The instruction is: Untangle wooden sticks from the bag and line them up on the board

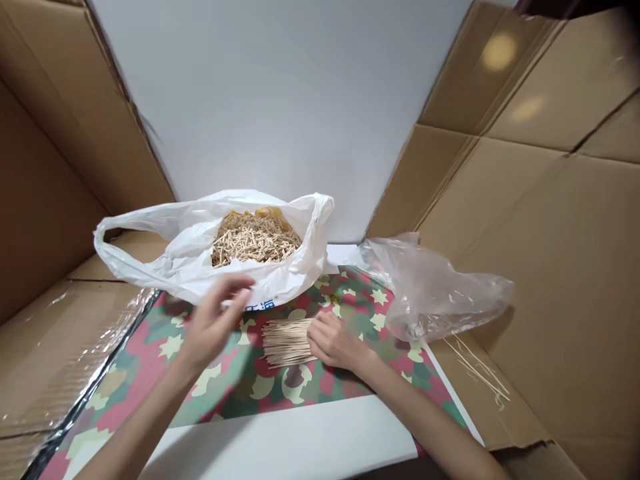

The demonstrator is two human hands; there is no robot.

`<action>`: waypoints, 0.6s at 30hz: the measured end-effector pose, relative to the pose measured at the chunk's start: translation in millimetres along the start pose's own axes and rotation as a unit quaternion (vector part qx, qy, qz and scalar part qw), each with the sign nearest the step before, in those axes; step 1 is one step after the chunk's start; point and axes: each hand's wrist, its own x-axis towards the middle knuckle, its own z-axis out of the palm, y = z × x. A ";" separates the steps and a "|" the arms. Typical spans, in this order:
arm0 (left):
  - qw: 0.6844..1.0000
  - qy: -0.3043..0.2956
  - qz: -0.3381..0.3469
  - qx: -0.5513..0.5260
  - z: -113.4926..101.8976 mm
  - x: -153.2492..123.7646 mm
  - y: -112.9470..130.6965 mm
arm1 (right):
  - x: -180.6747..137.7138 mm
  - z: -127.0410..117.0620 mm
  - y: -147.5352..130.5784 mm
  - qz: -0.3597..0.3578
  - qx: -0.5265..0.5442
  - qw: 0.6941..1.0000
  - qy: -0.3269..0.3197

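Note:
A flat row of thin wooden sticks (286, 343) lies on the camouflage-patterned sheet. At its right end is my right hand (335, 340), fingers curled over the stick ends and gripping them. My left hand (217, 323) is raised left of the sticks, in front of a white plastic bag (185, 257). Its thumb and fingers are apart and slightly blurred, and nothing shows between them. Inside the bag's mouth is a heap of short, pale wooden pieces (257, 240). Blue printed characters show on the bag's front.
A clear plastic bag (440, 293) lies crumpled on the right. Several loose sticks (480, 370) rest on cardboard beyond the sheet's right edge. Cardboard walls (545, 220) stand at both sides, with a white panel (280, 100) behind. White sheet (295, 437) shows along the front.

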 end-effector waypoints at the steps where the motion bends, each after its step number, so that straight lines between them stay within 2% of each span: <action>1: 0.999 -0.038 0.005 0.029 8.7 -1.0 -5.2 | -1.2 -1.3 1.7 0.004 0.005 1.000 0.020; 3: 0.989 -0.122 0.015 0.085 26.5 -3.2 -13.2 | -2.8 -3.4 3.7 0.007 0.025 0.999 0.043; 5: 0.981 -0.171 0.002 0.091 40.9 -5.4 -19.1 | -3.3 -4.5 3.6 0.010 0.048 0.997 0.056; 8: 0.972 -0.229 -0.054 -0.007 52.6 -9.7 -26.2 | -3.0 -5.2 0.6 0.037 0.114 0.990 0.077; 10: 0.954 -0.265 -0.102 -0.095 56.0 -13.7 -30.2 | -2.7 -6.3 -2.2 0.081 0.196 0.974 0.084; 14: 0.912 -0.271 -0.171 -0.258 62.2 -22.6 -35.3 | -3.3 -10.5 -8.6 0.201 0.377 0.904 0.033; 18: 0.907 -0.236 -0.148 -0.314 69.7 -27.6 -36.9 | -5.6 -12.6 -14.6 0.270 0.489 0.829 -0.026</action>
